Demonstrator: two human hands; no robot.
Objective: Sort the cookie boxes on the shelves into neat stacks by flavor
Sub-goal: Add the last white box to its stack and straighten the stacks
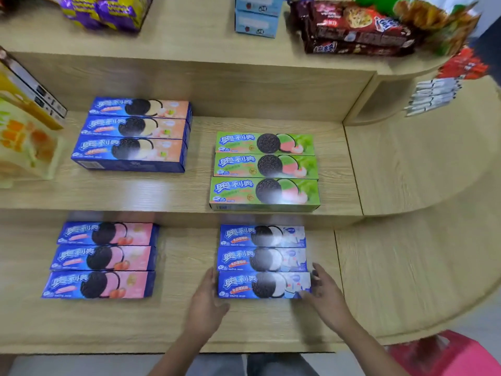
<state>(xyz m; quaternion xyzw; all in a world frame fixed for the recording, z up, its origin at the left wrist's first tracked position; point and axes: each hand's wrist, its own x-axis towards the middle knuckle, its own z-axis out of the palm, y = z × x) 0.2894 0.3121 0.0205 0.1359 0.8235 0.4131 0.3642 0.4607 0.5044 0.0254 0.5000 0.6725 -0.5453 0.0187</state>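
Cookie boxes lie sorted in four groups of three on two wooden shelves: orange-ended boxes [134, 131] and green boxes [265, 169] on the upper shelf [189, 191], pink-ended boxes [104, 259] on the lower shelf [184, 316]. The left hand [207, 299] and right hand [326, 294], fingers spread, press the ends of the nearest blue-and-white box [264, 284], in line with its two matching neighbours.

Blurred, cropped and hidden parts

Small print on every cookie box smeared past reading. Purple bags [108, 10] and light blue boxes [256, 14] cropped by the top edge; yellow packs [24, 126] cropped at left. Ends of the nearest blue-and-white box [264, 284] covered by both hands; contact blurred, grip unclear.
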